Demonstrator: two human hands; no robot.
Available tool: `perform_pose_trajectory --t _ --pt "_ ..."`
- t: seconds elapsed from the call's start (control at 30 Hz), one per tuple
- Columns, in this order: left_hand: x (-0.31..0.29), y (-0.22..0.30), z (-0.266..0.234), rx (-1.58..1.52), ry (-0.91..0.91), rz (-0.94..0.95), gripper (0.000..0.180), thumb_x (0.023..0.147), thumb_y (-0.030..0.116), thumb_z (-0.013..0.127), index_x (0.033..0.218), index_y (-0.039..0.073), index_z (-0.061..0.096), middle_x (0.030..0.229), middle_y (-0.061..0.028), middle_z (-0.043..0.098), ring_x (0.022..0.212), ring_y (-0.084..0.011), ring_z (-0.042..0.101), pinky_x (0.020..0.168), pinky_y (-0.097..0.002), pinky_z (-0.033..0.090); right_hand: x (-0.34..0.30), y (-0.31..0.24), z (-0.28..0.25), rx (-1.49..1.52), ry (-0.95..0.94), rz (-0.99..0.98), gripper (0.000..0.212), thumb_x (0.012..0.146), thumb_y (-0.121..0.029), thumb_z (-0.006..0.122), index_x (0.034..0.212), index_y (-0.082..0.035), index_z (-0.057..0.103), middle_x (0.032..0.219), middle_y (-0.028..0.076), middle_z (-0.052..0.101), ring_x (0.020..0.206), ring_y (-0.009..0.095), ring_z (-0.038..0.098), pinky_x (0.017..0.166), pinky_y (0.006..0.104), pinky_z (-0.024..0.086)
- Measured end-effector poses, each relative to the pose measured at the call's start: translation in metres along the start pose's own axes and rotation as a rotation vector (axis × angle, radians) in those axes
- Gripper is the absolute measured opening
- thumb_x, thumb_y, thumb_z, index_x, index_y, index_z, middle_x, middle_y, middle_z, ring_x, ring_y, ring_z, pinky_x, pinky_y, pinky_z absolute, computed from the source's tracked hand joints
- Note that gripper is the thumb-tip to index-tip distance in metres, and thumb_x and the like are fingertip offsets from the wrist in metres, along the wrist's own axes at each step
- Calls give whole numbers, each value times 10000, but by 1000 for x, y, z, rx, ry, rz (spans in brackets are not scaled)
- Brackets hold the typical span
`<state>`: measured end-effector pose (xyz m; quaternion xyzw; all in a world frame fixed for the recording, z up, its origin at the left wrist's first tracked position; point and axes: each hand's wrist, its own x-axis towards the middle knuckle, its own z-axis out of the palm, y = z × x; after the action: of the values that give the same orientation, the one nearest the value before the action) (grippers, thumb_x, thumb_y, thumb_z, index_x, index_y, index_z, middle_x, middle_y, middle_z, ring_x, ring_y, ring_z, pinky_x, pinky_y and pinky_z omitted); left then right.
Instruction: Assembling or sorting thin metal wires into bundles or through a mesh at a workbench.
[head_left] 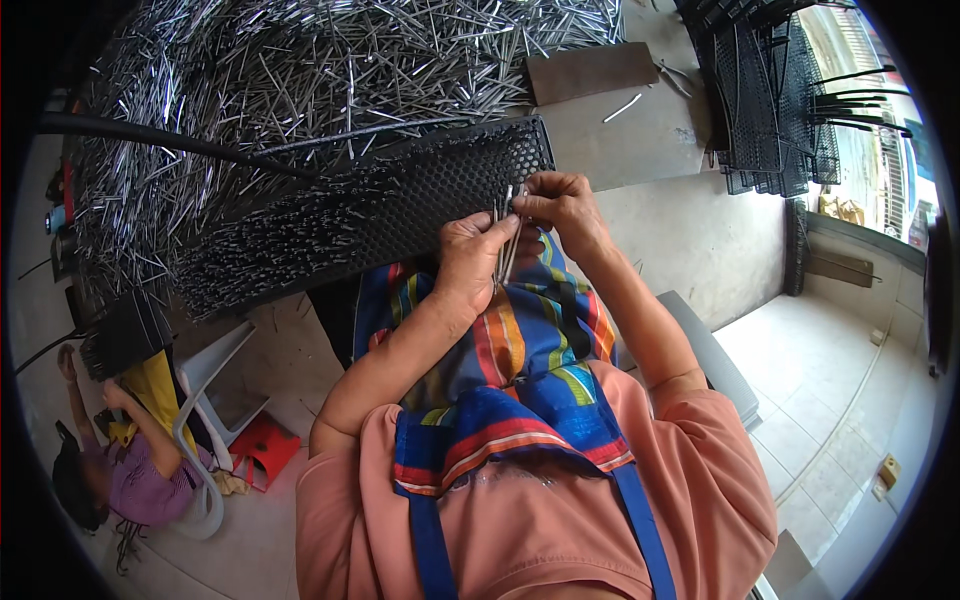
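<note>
My left hand [468, 262] is closed round a small bunch of thin silvery metal rods [508, 256], which stick out above and below the fingers. Thumb and forefinger of my right hand [568, 212] pinch at the top of the same rods, close to my left fingertips. Both hands are over my lap, at the near right edge of a long black perforated tray [425, 200]. Many rod ends stand in the holes on the tray's left part; the holes toward its right end are bare.
A large heap of loose metal rods [330, 75] covers the table beyond the tray. A brown flat plate [592, 72] and one stray rod [622, 108] lie right of it. Black mesh racks [755, 100] stand far right. At lower left a person [155, 480] works beside a chair [200, 390].
</note>
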<state>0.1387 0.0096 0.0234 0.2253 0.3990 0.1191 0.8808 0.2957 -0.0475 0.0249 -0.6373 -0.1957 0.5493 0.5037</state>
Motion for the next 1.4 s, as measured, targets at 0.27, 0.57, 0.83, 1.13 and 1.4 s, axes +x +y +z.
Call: perform_pose_trajectory --t 0.27,0.57,0.83,1.13,1.4 --pt "2 -1 -11 30 127 21 179 961 76 521 1094 25 630 937 -124 697 770 -211 701 619 -310 583 18 -14 -22 206 470 -597 6 857 21 664 862 22 669 779 50 653 586 71 527 526 208 404" --pt "3 -2 -9 -16 87 4 222 928 -2 495 1130 -8 587 974 -149 682 794 -222 690 676 -324 585 43 -17 -37 -107 396 -822 98 843 95 633 914 49 683 885 96 684 638 90 563 567 211 448" --pt "4 -3 -11 -25 72 43 174 927 -16 512 1075 -5 602 993 -142 685 846 -221 693 714 -309 583 40 -16 -34 -111 320 -850 103 831 113 627 901 62 683 888 106 685 681 117 612 616 227 493" --pt "2 -2 -7 -75 115 35 92 901 -9 576 977 18 620 910 -105 699 752 -171 691 630 -261 574 52 -8 -28 -586 372 -855 137 783 74 696 913 33 702 817 81 675 685 117 630 611 244 495" --pt "3 -4 -10 -97 107 26 79 900 15 594 966 23 637 894 -99 705 743 -172 690 637 -279 573 49 -10 -23 -850 513 -836 118 765 -17 754 878 -10 719 766 71 658 638 134 623 584 256 477"
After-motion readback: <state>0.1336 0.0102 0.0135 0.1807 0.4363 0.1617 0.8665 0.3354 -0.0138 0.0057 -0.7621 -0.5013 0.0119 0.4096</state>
